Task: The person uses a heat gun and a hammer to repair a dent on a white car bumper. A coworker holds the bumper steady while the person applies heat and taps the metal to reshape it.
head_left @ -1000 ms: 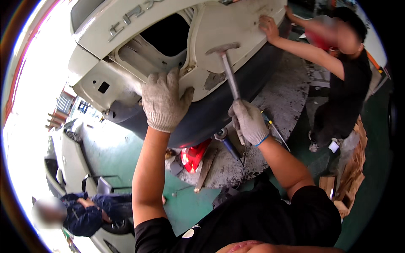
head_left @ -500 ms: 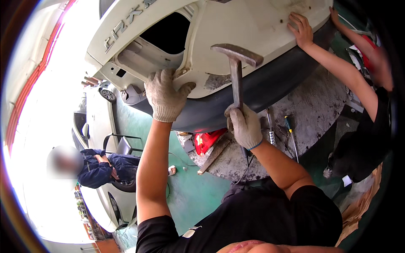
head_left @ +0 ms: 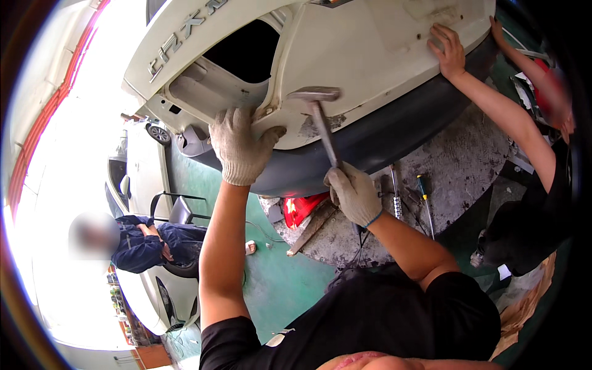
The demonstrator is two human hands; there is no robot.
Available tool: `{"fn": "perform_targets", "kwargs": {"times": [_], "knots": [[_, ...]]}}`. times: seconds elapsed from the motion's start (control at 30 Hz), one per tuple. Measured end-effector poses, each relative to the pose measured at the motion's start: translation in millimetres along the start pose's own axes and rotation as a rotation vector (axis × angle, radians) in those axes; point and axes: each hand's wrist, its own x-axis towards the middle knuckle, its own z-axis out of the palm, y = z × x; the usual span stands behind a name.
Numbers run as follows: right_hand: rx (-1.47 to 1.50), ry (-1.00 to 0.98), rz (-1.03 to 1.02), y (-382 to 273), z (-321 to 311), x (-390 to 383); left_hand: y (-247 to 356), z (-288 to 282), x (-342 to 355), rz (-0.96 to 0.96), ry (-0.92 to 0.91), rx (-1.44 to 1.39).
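My left hand (head_left: 240,148), in a knitted cotton glove, grips the lower edge of a white car body panel (head_left: 370,55), beside its large opening. The thumb points right along the edge. My gloved right hand (head_left: 355,194) is closed round the handle of a metal hammer (head_left: 322,129). The hammer's head lies over the panel, just above a dark scraped patch (head_left: 311,126). Whether it touches the metal I cannot tell. Below the panel runs a dark plastic bumper (head_left: 394,135).
At right, a co-worker's hand (head_left: 449,52) presses on the panel. A screwdriver (head_left: 425,197), a rod with a coiled part (head_left: 396,196), a wooden strip (head_left: 313,228) and a red lamp piece (head_left: 301,211) lie below the bumper. At left, a person (head_left: 160,243) sits near a white car (head_left: 145,166).
The hammer has swung away from me and left, its head now nearer the panel by the scraped patch. My left hand keeps its grip on the edge.
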Motion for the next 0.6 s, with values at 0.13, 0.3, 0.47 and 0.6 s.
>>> {"fn": "perform_targets", "kwargs": {"times": [0.13, 0.3, 0.47, 0.6], "knots": [[0.076, 0.034, -0.064, 9, 4, -1, -2, 5, -1, -0.029, -0.004, -0.022], [0.064, 0.041, 0.052, -6, 8, -1, -4, 1, -3, -0.006, 0.006, -0.004], [0.092, -0.001, 0.092, -6, 5, 8, -3, -2, 2, -0.023, -0.044, -0.027], [0.219, 0.054, 0.128, -1, -5, -6, 21, -33, 3, -0.012, -0.064, 0.152]]}}
